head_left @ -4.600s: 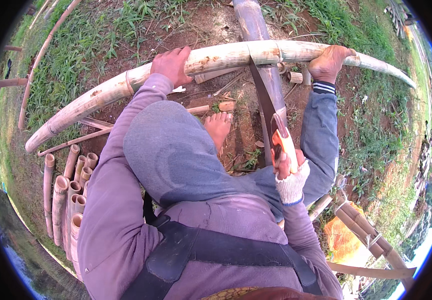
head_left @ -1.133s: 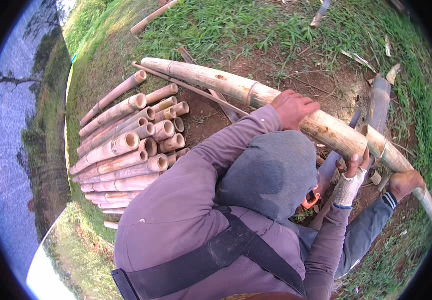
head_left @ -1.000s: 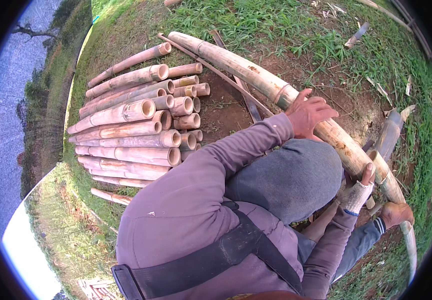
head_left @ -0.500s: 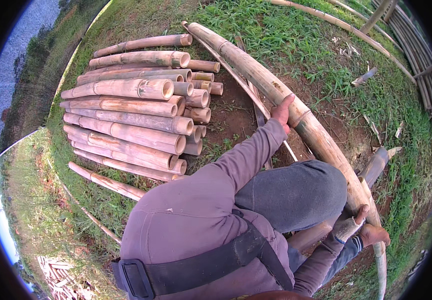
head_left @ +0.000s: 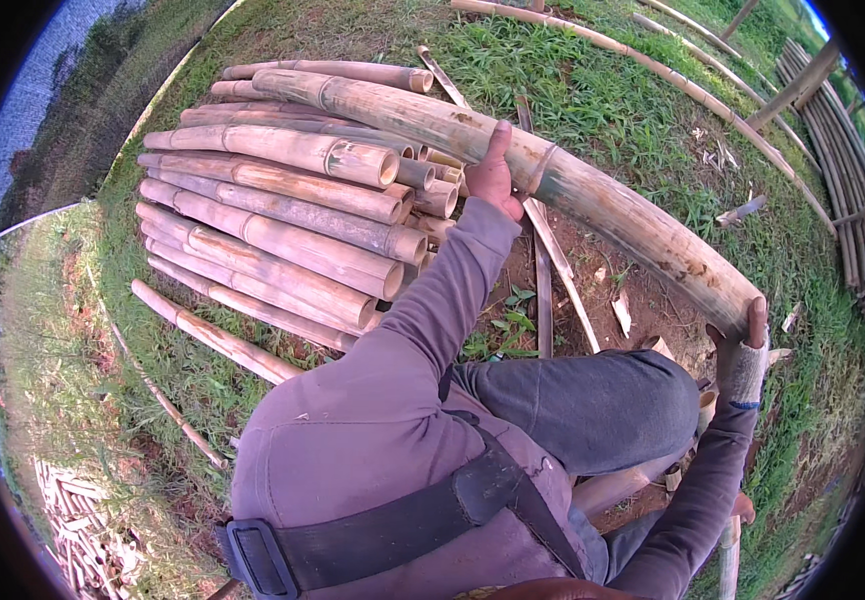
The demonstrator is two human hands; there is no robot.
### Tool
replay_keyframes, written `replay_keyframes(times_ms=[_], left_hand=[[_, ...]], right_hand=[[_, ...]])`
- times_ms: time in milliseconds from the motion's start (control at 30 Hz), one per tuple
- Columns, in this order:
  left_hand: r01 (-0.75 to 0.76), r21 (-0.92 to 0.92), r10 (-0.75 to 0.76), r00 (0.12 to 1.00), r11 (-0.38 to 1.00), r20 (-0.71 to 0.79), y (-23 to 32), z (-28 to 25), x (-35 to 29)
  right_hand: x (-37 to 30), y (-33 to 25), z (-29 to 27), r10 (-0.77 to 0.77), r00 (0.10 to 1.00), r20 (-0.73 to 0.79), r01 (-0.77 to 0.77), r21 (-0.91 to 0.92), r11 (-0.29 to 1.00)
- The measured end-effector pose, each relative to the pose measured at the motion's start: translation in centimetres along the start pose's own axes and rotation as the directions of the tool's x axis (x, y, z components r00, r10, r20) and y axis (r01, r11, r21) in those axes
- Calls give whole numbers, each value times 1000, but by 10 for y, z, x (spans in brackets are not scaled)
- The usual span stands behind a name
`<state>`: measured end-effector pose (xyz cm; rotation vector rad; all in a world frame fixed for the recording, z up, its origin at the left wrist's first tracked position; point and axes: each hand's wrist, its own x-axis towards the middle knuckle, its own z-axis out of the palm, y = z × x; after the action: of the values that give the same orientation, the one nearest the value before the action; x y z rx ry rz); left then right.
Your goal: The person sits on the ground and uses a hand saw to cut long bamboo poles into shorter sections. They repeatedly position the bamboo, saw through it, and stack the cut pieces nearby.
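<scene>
A thick pale bamboo pole (head_left: pixel 643 225) is held aloft across my front, slanting from the stack at far left to my right side. My left hand (head_left: pixel 496 175) is closed around it near a node, thumb on top. At its near right end, my right hand (head_left: pixel 738 345), with a light wrist covering, grips the pole from below. The pole's far end hangs over the upper part of a stack of cut bamboo poles (head_left: pixel 283 255), partly covering it; I cannot tell whether it touches them.
Split bamboo strips (head_left: pixel 565 262) lie on bare soil past my knee (head_left: pixel 643 405). Another bamboo piece (head_left: pixel 628 480) lies beneath my legs. A single pole (head_left: pixel 215 332) rests before the stack. Long poles (head_left: pixel 833 190) stand grouped at far right; scraps (head_left: pixel 78 520) lie at lower left.
The bamboo pole has been lifted and swung left over the stack, away from the pieces by my foot. My right hand has moved up and forward onto its near end.
</scene>
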<state>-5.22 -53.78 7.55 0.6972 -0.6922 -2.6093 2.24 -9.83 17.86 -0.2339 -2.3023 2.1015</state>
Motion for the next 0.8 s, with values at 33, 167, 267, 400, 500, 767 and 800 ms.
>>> replay_keyframes(times_ms=[33, 167, 267, 400, 500, 767, 800], left_hand=[[-12, 3, 12, 1000, 1000, -5, 20, -8, 6], [-261, 117, 262, 965, 958, 3, 42, -26, -1], [-778, 612, 695, 517, 139, 500, 3, -15, -81], [-844, 85, -48, 130, -530, 990, 40, 50, -112], [-858, 8, -431, 266, -514, 862, 24, 80, -77], [-632, 129, -286, 512, -764, 810, 136, 48, 39], [-590, 170, -276, 588, -789, 760, 154, 46, 53]], right_hand=[[7, -19, 28, 54, 997, 50, -56, 36, 998], [36, -37, 90, -10, 974, 225, 8, 10, 1000], [44, -27, 111, -40, 956, 290, 52, -33, 998], [28, -37, 145, -49, 906, 421, 81, -58, 995], [17, -46, 153, -29, 884, 467, 109, -145, 983], [-56, 21, -56, -73, 997, 37, 81, -563, 823], [-73, 54, -114, -34, 998, -48, -3, -613, 790]])
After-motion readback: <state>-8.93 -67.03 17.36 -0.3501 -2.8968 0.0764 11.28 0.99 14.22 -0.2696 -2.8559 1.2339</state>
